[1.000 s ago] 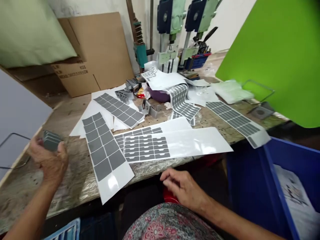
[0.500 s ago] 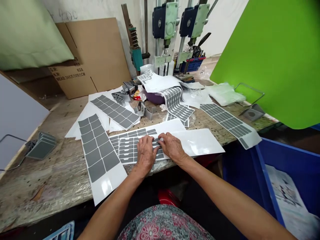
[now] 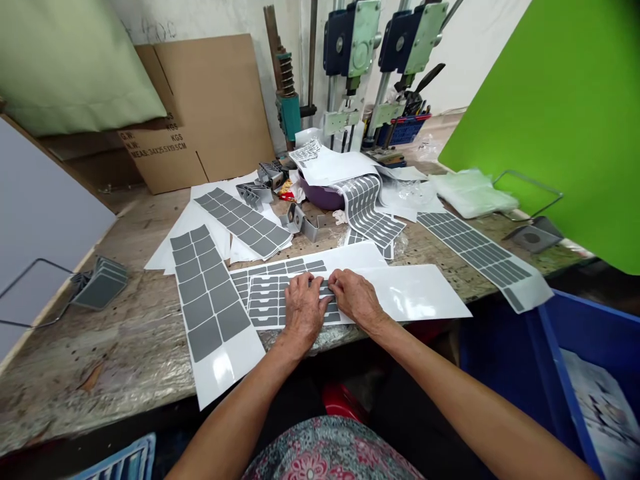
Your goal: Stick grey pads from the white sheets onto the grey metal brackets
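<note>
A white sheet of grey stickers lies near the bench's front edge, its right part bare and glossy. My left hand rests on its printed part, fingers pressing down and thumb held apart toward the right. Close beside it, my right hand pinches at the edge of a grey sticker; the fingertips mostly hide it. Another sticker sheet lies partly underneath. To the left is a sheet of larger grey squares, with a similar sheet behind it.
Bent metal brackets stand mid-bench, near a purple bowl covered by papers. Presses and a cardboard sheet are at the back. More brackets sit left. A blue bin is at lower right, below a narrow sticker strip.
The whole scene has shifted a little to the right in the view. Both hands stay at the same place on the sheet, with only slight finger movement.
</note>
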The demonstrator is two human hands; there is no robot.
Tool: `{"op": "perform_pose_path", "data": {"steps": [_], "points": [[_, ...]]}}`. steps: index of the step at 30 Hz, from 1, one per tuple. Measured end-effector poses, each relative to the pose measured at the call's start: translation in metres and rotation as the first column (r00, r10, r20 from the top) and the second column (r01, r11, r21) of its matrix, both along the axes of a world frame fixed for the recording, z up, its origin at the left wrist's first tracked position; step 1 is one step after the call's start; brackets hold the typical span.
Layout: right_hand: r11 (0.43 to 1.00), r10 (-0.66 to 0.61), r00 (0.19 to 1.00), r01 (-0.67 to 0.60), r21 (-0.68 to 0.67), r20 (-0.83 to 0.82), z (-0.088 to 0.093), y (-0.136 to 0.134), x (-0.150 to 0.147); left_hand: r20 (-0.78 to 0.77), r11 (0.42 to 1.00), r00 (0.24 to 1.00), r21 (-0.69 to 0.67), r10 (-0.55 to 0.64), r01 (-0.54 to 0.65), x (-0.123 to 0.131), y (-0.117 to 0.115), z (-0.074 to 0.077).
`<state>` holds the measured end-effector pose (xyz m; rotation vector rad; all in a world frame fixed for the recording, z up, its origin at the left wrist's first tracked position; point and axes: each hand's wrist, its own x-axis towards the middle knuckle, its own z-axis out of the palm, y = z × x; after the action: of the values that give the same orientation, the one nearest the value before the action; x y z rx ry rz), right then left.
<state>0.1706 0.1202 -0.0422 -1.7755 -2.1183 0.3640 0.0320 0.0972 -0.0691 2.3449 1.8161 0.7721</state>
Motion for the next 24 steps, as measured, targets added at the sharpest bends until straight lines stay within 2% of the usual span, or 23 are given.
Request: {"op": "perform_pose_path", "data": {"steps": [9, 17, 24], "points": [[0.999, 0.038, 0.998, -0.038, -0.004, 0.048, 0.0000, -0.0021, 0.0002, 0.010, 1.000, 1.000, -0.002, 0.002, -0.002, -0.0007, 0.0000, -0.0017], [1.000, 0.016, 0.997, -0.016, -0.002, 0.078, 0.0066, 0.0023, -0.0013, 0.003, 0.998, 0.998, 0.021, 0.065, -0.065, 0.0055, 0.0081, 0.0037], [0.985, 0.150, 0.986, -0.155, 0.075, 0.066, 0.0008, -0.0033, 0.0009, 0.000, 0.997, 0.997, 0.037, 0.074, -0.073, 0.0038, 0.0088, 0.0019]]}}
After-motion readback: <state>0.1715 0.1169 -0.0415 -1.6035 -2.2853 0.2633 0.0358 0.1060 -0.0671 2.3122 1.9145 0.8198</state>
